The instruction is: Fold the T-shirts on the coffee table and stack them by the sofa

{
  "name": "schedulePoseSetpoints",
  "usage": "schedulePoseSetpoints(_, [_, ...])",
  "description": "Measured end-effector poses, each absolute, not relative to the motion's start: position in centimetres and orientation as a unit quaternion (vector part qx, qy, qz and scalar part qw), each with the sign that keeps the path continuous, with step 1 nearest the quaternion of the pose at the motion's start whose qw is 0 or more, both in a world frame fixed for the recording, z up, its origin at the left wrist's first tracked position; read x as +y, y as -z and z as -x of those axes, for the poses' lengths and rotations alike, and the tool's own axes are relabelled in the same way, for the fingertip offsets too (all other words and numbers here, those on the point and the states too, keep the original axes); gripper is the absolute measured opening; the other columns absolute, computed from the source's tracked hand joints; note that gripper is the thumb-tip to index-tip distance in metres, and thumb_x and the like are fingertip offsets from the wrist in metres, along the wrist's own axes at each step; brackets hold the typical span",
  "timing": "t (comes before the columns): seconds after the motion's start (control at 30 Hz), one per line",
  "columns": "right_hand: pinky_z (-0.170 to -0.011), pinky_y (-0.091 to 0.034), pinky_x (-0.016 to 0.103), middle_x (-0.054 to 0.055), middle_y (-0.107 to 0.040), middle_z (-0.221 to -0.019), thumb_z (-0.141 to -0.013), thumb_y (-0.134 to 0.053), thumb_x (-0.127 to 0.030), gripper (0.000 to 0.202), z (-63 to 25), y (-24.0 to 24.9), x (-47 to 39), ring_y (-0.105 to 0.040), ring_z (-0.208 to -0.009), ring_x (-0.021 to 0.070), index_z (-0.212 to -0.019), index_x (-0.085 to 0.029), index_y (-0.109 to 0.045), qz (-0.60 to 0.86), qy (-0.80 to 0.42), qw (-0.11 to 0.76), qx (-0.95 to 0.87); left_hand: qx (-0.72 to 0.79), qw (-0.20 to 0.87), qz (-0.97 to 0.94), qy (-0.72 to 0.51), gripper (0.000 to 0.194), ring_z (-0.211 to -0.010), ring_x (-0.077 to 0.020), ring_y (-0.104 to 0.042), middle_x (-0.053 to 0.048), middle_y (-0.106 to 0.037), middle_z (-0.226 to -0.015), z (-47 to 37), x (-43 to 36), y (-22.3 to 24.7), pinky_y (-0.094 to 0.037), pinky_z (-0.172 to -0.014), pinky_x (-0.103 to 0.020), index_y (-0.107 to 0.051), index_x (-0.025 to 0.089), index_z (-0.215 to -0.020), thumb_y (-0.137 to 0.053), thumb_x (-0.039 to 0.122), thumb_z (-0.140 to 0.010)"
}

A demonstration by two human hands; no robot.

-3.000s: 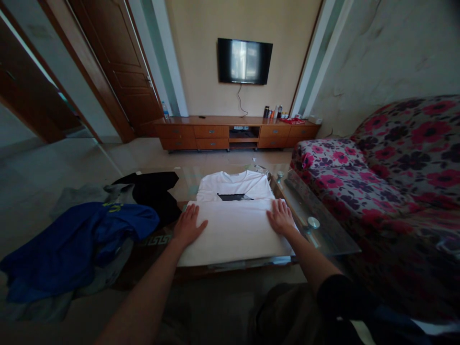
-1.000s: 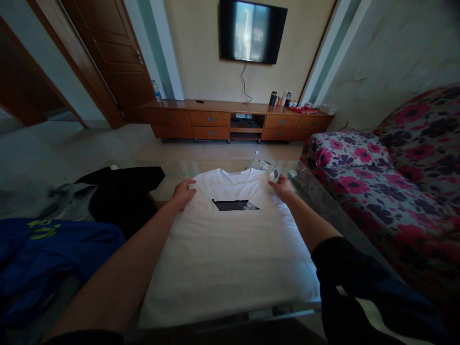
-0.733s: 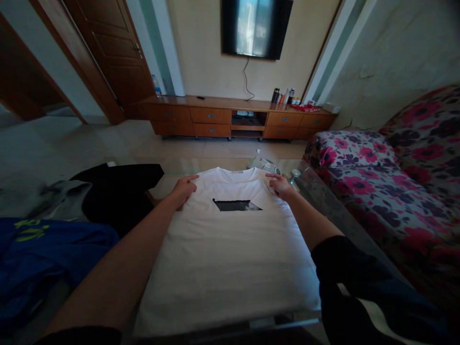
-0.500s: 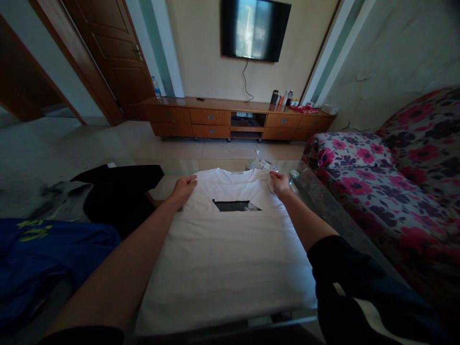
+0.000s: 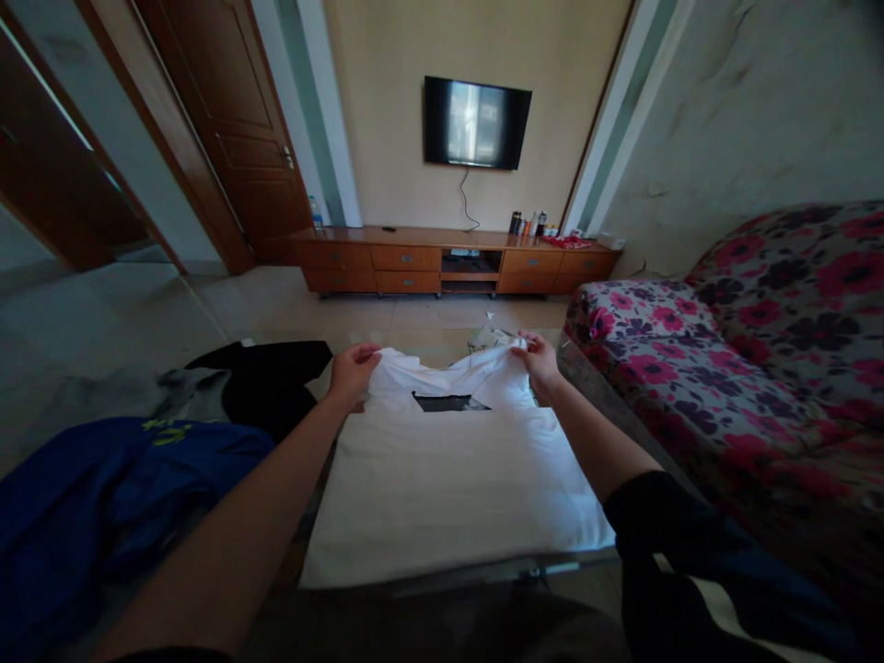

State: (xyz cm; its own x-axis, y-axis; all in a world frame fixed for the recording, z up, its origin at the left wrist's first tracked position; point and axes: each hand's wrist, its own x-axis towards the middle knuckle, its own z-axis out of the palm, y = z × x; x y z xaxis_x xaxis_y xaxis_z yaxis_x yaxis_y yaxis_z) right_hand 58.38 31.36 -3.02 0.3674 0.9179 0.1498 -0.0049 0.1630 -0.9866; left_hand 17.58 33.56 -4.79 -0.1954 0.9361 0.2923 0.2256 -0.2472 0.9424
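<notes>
A white T-shirt [image 5: 448, 488] with a dark printed patch on its chest lies spread on a glass table [image 5: 483, 573], its neckline at the far end. My left hand [image 5: 354, 370] is closed on the shirt's far left shoulder. Its far right shoulder is pinched in my right hand [image 5: 538, 361]. Between the two hands the collar edge is raised and the neckline sags in folds. The lower part of the shirt rests flat towards me.
To the left lie a blue garment [image 5: 138, 470], a black one [image 5: 276, 373] and a grey one [image 5: 190, 391]. A flowered sofa [image 5: 746, 359] stands at the right. Beyond are a wooden TV cabinet [image 5: 345, 258] and a wall television [image 5: 476, 124]. A crumpled plastic bag [image 5: 483, 339] lies behind the collar.
Both hands have lifted the shirt's shoulder end, so the collar now folds and sags where it lay flat. The view has tilted upward, showing more of the wall.
</notes>
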Motion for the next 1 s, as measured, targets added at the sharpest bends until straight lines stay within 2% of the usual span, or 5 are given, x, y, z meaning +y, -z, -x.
schedulePoseSetpoints(0.33, [-0.08,-0.056,0.033,0.006,-0.073,-0.104,-0.068,-0.071,-0.02,0.054,-63.0,3.2,14.3,-0.069,-0.091,0.021,-0.122,-0.019,-0.064,0.548,-0.377,0.484,-0.569,0.523,0.319,-0.673,-0.414,0.049,-0.089,-0.0199,-0.067,-0.005,-0.068,-0.097,-12.0,18.8,4.9,-0.055,-0.084,-0.035,-0.066,0.017,-0.123,-0.065,0.029,-0.076])
schedulePoseSetpoints(0.5, [-0.104,-0.042,0.05,0.011,-0.069,-0.12,-0.069,-0.069,-0.016,0.066,-62.2,6.5,8.3,-0.06,-0.118,0.0316,-0.134,-0.021,-0.06,0.685,-0.244,0.182,-0.662,0.585,0.244,-0.759,-0.151,0.05,-0.105,-0.0239,-0.065,-0.01,-0.069,-0.111,-12.2,13.3,7.8,-0.049,-0.095,-0.038,-0.067,0.018,-0.119,-0.06,0.016,-0.07])
schedulePoseSetpoints(0.6, [-0.108,-0.032,0.059,0.017,-0.058,-0.142,-0.074,-0.072,-0.028,0.075,-59.4,7.2,7.4,-0.046,-0.136,0.0402,-0.146,-0.021,-0.052,0.724,-0.178,0.089,-0.66,0.603,0.151,-0.779,-0.079,0.052,-0.126,-0.0302,-0.054,-0.012,-0.062,-0.133,-14.2,11.1,8.6,-0.041,-0.104,-0.044,-0.066,0.022,-0.126,-0.062,0.02,-0.074])
schedulePoseSetpoints(0.8, [-0.104,-0.038,0.054,0.02,-0.057,-0.142,-0.084,-0.067,-0.043,0.069,-55.9,7.8,7.8,-0.049,-0.135,0.0379,-0.147,-0.019,-0.05,0.76,-0.171,0.091,-0.62,0.624,0.113,-0.768,-0.09,0.051,-0.135,-0.0299,-0.048,-0.012,-0.056,-0.145,-16.7,9.3,9.1,-0.034,-0.108,-0.045,-0.057,0.024,-0.138,-0.056,0.03,-0.088])
schedulePoseSetpoints(1.0, [-0.093,-0.046,0.039,0.013,-0.072,-0.115,-0.085,-0.066,-0.032,0.027,-56.5,8.2,8.0,-0.065,-0.112,0.0299,-0.108,-0.019,-0.072,0.737,-0.193,0.144,-0.632,0.624,0.112,-0.764,-0.116,0.055,-0.131,-0.0328,-0.049,-0.016,-0.059,-0.142,-18.4,9.7,9.6,-0.035,-0.101,-0.047,-0.051,0.018,-0.144,-0.055,0.035,-0.092])
